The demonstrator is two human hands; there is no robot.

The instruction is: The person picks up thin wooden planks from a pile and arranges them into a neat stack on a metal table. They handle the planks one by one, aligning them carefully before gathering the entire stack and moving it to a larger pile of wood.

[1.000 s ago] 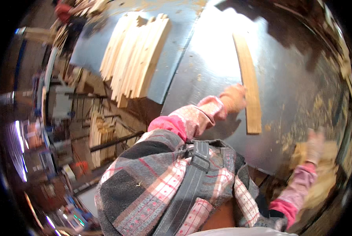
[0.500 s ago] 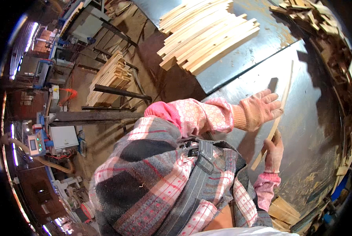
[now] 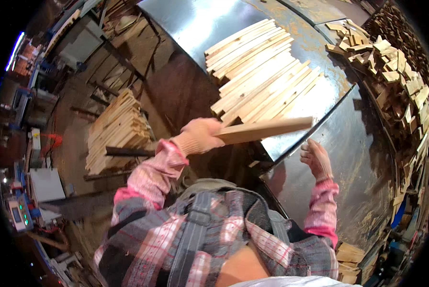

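Observation:
My left hand point(image 3: 200, 136), in a pale glove with a ribbed cuff, grips one end of a wooden slat point(image 3: 272, 129). The slat points to the right, raised in front of the near edge of a metal table point(image 3: 339, 153). My right hand point(image 3: 316, 159), also gloved, is over the table just below the slat's far end and apart from it. Its fingers are loosely bent, with nothing visible in them. Beyond the slat, a row of pale wooden slats point(image 3: 267, 71) lies side by side on the table's far left section.
Offcuts point(image 3: 391, 62) are heaped along the table's right side. To the left, more slats point(image 3: 116, 131) are stacked on a dark metal frame. A control box point(image 3: 18, 215) with lit buttons stands at far left. Wood pieces point(image 3: 349, 258) lie at lower right.
My left hand has swung left off the tabletop and now holds a slat. My right hand has moved up and let go of the strip, which no longer lies on the table. The view has shifted.

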